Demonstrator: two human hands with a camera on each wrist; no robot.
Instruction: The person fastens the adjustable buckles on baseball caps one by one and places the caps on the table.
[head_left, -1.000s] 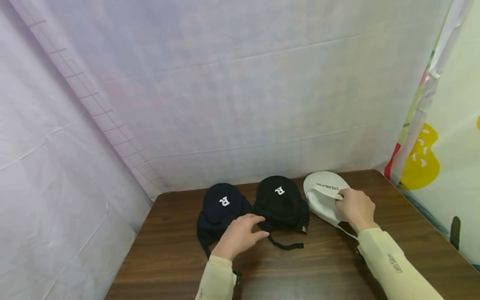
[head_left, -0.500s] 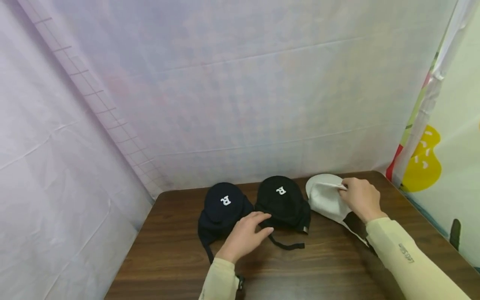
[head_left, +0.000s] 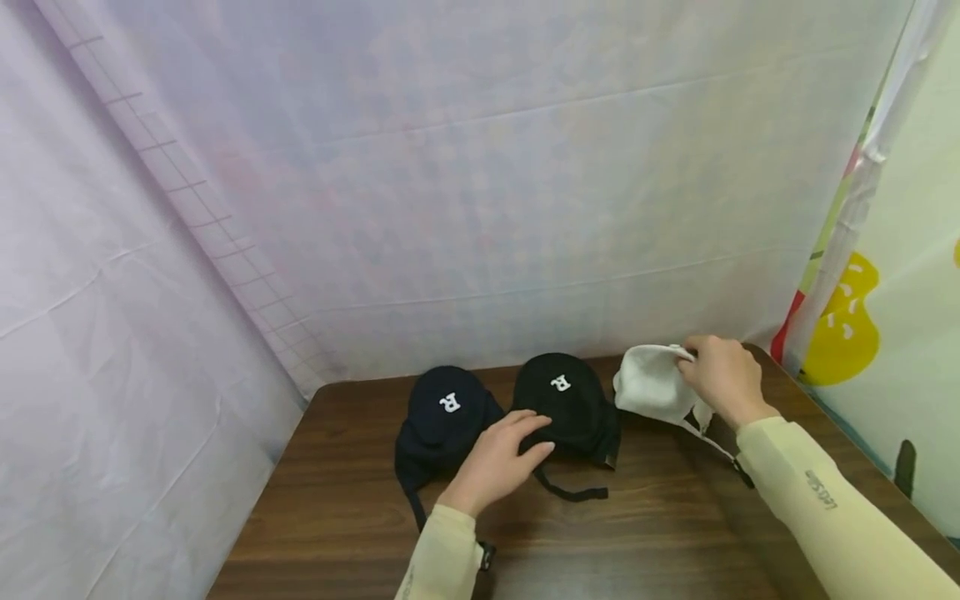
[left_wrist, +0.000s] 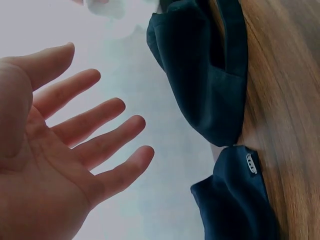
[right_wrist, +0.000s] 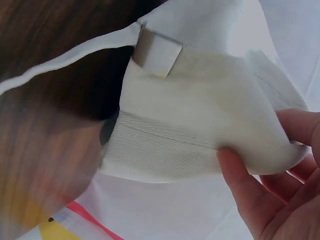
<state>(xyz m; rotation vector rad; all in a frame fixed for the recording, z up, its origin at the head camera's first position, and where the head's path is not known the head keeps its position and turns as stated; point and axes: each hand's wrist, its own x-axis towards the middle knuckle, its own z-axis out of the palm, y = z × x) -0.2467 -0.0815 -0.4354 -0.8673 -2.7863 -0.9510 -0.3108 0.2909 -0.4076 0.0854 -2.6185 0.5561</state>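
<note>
At the back right of the table, my right hand (head_left: 723, 375) pinches the edge of a white cap (head_left: 651, 383), thumb on one side and fingers on the other. Its strap (right_wrist: 65, 60) trails down over the wood in the right wrist view. My left hand (head_left: 501, 458) hovers with spread, relaxed fingers in front of a black cap (head_left: 558, 400) marked with a white letter R. Left of that lies a navy cap (head_left: 447, 408) with the same letter. In the left wrist view the left palm (left_wrist: 45, 185) holds nothing, apart from the two dark caps.
The brown wooden table (head_left: 337, 500) carries all three caps in a row along its back edge. A black strap (head_left: 573, 495) lies curved in front of the black cap. A pale cloth (head_left: 480, 208) hangs right behind the table.
My right hand has lifted and tipped the white cap up, so its printed lettering is out of sight. My left hand has drifted slightly right, toward the black cap.
</note>
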